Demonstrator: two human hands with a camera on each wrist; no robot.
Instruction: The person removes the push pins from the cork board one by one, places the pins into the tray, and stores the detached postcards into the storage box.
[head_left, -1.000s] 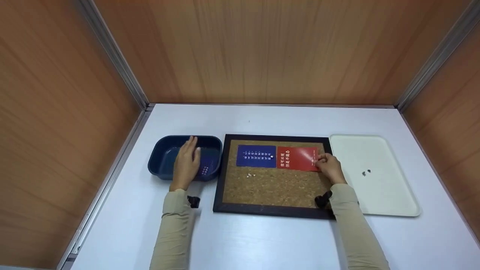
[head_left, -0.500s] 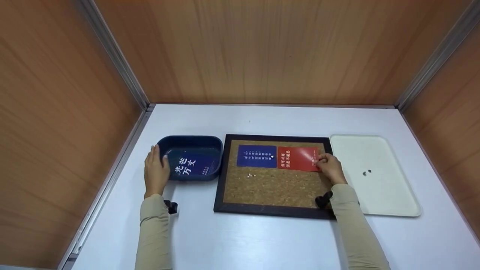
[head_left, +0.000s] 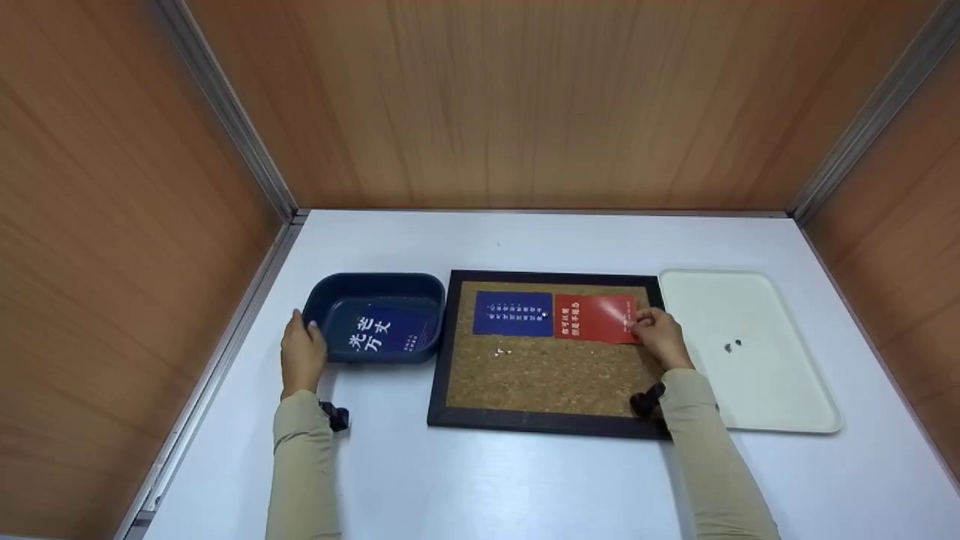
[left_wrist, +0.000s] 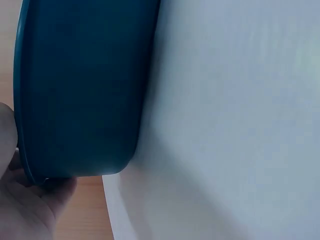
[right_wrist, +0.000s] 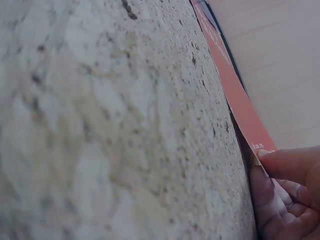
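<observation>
In the head view, my left hand point(head_left: 302, 356) is at the left end of a dark blue plastic tub point(head_left: 431, 352), its thumb at the rim and its fingers along the outside. The left wrist view shows thumb and fingers around the corner of the tub's rim. A blue card point(head_left: 382, 330) with white characters lies inside. On a framed cork board point(head_left: 540, 382), a blue card point(head_left: 512, 313) has a pushpin point(head_left: 544, 314) at its right end. Beside it lies a red card point(head_left: 596, 319). My right hand point(head_left: 661, 337) pinches its right edge between thumb and finger, lifted slightly in the right wrist view.
A pale tray point(head_left: 780, 375) with a couple of small dark bits point(head_left: 729, 347) stands right of the board. Small clear pins point(head_left: 501, 352) sit on the cork. Wooden panels point(head_left: 540, 105) enclose the white table point(head_left: 480, 480) behind and at both sides.
My left hand has moved left, from above the tub to its left end, then slightly toward me, uncovering the blue card inside. The right hand and red card have stayed put.
</observation>
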